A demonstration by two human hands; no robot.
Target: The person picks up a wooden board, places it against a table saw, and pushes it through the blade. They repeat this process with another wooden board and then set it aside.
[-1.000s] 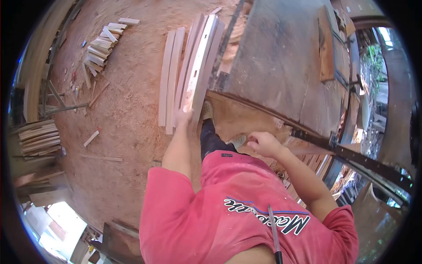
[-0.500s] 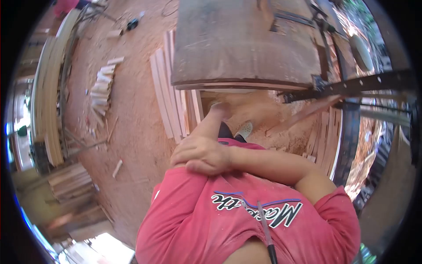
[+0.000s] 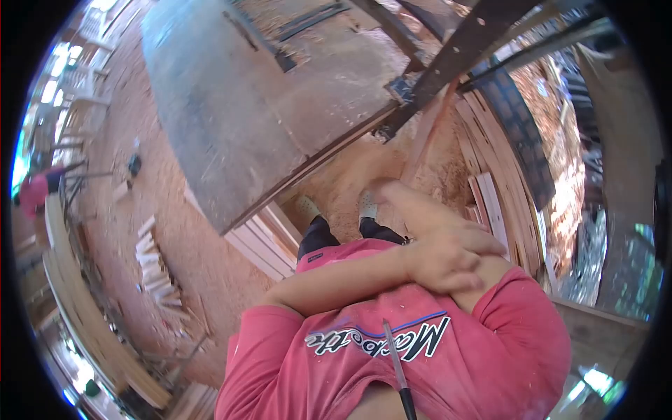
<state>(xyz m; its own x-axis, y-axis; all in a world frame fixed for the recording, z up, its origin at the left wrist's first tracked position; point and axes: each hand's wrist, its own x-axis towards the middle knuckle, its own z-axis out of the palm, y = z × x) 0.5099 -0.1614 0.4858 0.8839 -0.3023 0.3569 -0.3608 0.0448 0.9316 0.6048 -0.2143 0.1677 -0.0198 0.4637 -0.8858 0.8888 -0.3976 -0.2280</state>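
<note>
My left hand (image 3: 448,260) lies across my right arm (image 3: 486,274) near the elbow, its fingers curled around it. My right forearm points forward, and my right hand (image 3: 387,193) is blurred over the sawdust by the worktable's near edge; its fingers are not distinct. Both arms cross in front of my dusty red shirt (image 3: 392,308). A thin pen-like stick (image 3: 397,364) with a black end hangs at the shirt's neck. My shoes (image 3: 367,203) stand on sawdust just short of the worktable (image 3: 280,119).
Dark metal bars (image 3: 476,52) slant over the worktable's right side. Long boards (image 3: 262,241) lie under its left corner, and more planks (image 3: 500,168) line the right. Short wood pieces (image 3: 155,269) lie on the ground at left, near a long timber stack (image 3: 91,301). A person (image 3: 33,194) is far left.
My right hand has let go of my left arm and reached forward; my left hand has drawn back onto my right arm. The view has turned to the right.
</note>
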